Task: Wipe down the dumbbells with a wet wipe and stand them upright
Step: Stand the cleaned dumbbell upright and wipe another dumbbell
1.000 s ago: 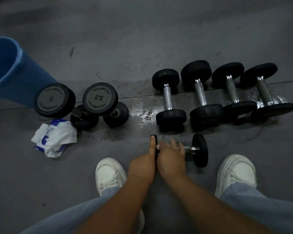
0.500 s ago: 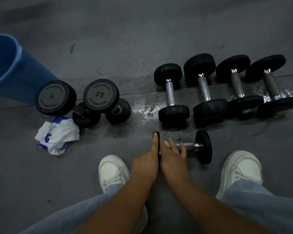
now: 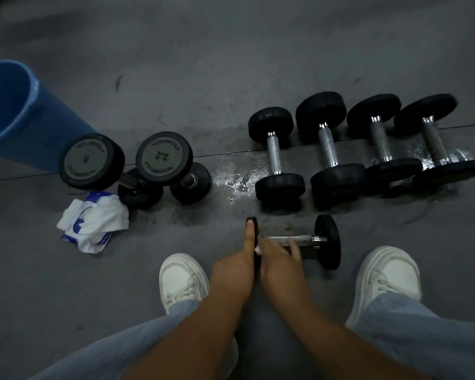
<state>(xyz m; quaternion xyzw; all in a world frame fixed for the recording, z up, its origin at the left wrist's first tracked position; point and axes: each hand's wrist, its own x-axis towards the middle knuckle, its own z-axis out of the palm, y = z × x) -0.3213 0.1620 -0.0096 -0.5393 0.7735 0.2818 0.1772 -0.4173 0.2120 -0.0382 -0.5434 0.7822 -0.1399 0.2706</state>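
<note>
Left hand (image 3: 236, 267): thumb straight along the rim of the small dumbbell's (image 3: 299, 239) left plate; fingers hidden, so the grasp cannot be told.
Right hand (image 3: 279, 259): relaxed, fingers laid loosely across the steel handle, a scrap of white at the thumb.
Small dumbbell: on its side between two white shoes (image 3: 183, 278).
Writing: two standing dumbbells, beside a blue bin (image 3: 8, 111), read "5" (image 3: 92, 161) and "2.5" (image 3: 163, 159) – the rim lettering is illegible.
Wipes pack (image 3: 93, 220): white and blue, crumpled, touching the "5" dumbbell's base.
Floor (image 3: 231, 64): dark grey, dim – a wet patch (image 3: 239, 182) left of four lying dumbbells (image 3: 327, 149).
</note>
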